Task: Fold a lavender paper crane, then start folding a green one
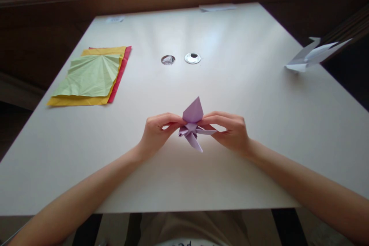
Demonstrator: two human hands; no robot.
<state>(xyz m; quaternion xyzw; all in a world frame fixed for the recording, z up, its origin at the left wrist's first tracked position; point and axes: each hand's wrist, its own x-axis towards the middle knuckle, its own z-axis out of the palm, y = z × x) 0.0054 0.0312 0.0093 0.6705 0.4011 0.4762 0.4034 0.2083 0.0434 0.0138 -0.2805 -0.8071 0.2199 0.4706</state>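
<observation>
Here, your left hand (157,132) and right hand (230,130) pinch a purple paper figure (192,125) between them above the counter (259,84); its long axis points away from you, both hands equally near.

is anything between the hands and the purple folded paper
Nothing visible: the left hand and right hand both already pinch the purple folded paper from either side, above the white table.

Two bare forearms entering from the lower corners, no sleeves in view, left hand (157,132) and right hand (230,130) without rings, watch or bands, slim fingers with short nails, beige trousers (196,226) at bottom edge
</observation>
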